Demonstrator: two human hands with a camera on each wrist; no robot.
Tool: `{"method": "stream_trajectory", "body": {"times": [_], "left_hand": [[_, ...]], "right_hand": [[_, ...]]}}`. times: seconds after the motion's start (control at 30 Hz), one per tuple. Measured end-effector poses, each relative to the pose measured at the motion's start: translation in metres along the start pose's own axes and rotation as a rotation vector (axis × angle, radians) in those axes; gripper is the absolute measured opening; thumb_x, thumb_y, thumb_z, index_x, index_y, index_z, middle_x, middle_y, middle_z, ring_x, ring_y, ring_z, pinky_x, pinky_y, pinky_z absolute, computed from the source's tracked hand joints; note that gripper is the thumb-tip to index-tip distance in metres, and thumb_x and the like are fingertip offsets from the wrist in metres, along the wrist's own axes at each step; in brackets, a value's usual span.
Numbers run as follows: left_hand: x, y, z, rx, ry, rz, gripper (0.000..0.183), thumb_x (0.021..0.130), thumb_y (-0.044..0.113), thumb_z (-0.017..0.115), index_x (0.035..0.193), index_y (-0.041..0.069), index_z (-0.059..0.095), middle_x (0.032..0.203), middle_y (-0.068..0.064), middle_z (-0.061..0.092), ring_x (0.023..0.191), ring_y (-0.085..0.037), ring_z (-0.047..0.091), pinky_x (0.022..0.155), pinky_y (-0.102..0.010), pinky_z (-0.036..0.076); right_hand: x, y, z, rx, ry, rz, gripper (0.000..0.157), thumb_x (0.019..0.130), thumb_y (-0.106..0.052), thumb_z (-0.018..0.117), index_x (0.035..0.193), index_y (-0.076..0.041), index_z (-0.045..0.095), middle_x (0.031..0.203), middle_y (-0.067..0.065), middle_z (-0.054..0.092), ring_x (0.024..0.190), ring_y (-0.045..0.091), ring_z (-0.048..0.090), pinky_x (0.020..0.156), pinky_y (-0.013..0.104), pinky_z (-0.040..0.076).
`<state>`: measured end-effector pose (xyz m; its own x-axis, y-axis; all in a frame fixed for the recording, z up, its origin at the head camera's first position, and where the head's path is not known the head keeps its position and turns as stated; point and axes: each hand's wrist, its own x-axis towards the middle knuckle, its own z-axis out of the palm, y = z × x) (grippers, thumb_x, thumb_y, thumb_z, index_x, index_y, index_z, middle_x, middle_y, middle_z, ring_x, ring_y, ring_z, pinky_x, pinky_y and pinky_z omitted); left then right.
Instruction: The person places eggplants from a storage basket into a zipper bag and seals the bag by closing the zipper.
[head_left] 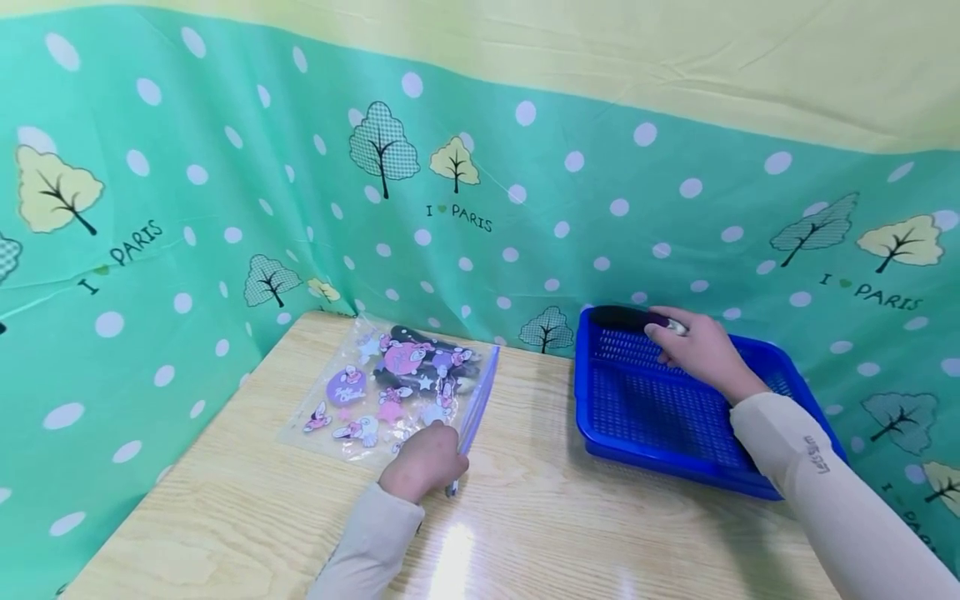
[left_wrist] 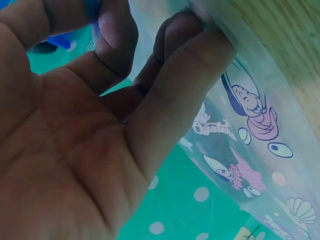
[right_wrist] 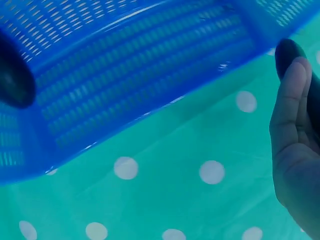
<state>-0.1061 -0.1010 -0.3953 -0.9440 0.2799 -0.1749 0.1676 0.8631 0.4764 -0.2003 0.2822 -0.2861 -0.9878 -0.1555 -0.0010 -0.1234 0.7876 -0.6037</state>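
Observation:
My left hand (head_left: 426,461) pinches the purple zip edge of a clear plastic zip bag (head_left: 307,417) on the table. Pink and purple cartoon prints cover the bag, and long dark things (head_left: 420,340) lie inside it, partly hidden by the prints. In the left wrist view the curled fingers meet the bag's film (left_wrist: 280,115). My right hand (head_left: 701,348) holds a long dark-purple eggplant (head_left: 618,318) by its pale end, over the far rim of a blue basket (head_left: 637,446). The right wrist view shows the eggplant's dark tip (right_wrist: 287,52) beyond the fingers.
A shiny dark rounded thing (right_wrist: 12,75) shows at the basket's left in the right wrist view; its kind is unclear. My right sleeve (head_left: 795,450) covers the basket's right part. A green dotted cloth (head_left: 510,225) hangs behind the wooden table (head_left: 525,533).

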Motion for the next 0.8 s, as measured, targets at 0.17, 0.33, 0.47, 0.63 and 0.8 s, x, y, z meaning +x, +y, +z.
{"method": "stream_trajectory", "body": {"times": [0.17,0.33,0.47,0.63,0.8], "left_hand": [[-0.001,0.001,-0.001,-0.014,-0.004,-0.01,0.015,0.085,0.013,0.065,0.075,0.002,0.06,0.079,-0.008,0.051,0.065,-0.023,0.05,0.062,-0.041,0.049],[-0.002,0.003,-0.003,-0.039,-0.006,-0.019,0.018,0.089,0.014,0.064,0.076,0.002,0.06,0.069,-0.006,0.053,0.058,-0.021,0.05,0.053,-0.036,0.045],[-0.002,0.002,-0.004,-0.052,-0.003,-0.003,0.018,0.089,0.014,0.063,0.074,0.004,0.059,0.067,-0.006,0.053,0.057,-0.02,0.05,0.051,-0.035,0.043],[-0.003,-0.001,-0.003,-0.09,-0.008,0.015,0.017,0.09,0.014,0.063,0.075,0.007,0.059,0.068,-0.004,0.053,0.056,-0.019,0.05,0.051,-0.035,0.043],[-0.002,-0.005,-0.003,-0.123,-0.025,0.022,0.015,0.092,0.014,0.063,0.079,0.007,0.061,0.069,-0.003,0.054,0.058,-0.018,0.051,0.053,-0.035,0.044]], "right_hand": [[-0.014,-0.014,0.001,0.07,0.014,-0.014,0.065,0.102,-0.046,0.055,0.151,-0.004,0.044,0.09,0.013,0.071,0.079,0.026,0.07,0.071,0.039,0.058],[-0.034,-0.035,0.013,0.092,-0.014,-0.03,0.061,0.102,-0.043,0.057,0.148,-0.004,0.048,0.089,0.012,0.07,0.076,0.024,0.069,0.069,0.036,0.059],[-0.054,-0.052,0.028,0.125,-0.032,-0.026,0.057,0.101,-0.041,0.06,0.146,-0.007,0.052,0.09,0.014,0.069,0.074,0.023,0.068,0.065,0.037,0.057],[-0.077,-0.073,0.058,0.19,-0.075,-0.039,0.048,0.099,-0.033,0.065,0.139,-0.007,0.059,0.082,0.01,0.068,0.067,0.024,0.067,0.054,0.035,0.054],[-0.091,-0.087,0.098,0.225,-0.107,-0.045,0.047,0.096,-0.028,0.068,0.137,-0.004,0.06,0.069,0.004,0.064,0.056,0.022,0.062,0.043,0.029,0.046]]}}
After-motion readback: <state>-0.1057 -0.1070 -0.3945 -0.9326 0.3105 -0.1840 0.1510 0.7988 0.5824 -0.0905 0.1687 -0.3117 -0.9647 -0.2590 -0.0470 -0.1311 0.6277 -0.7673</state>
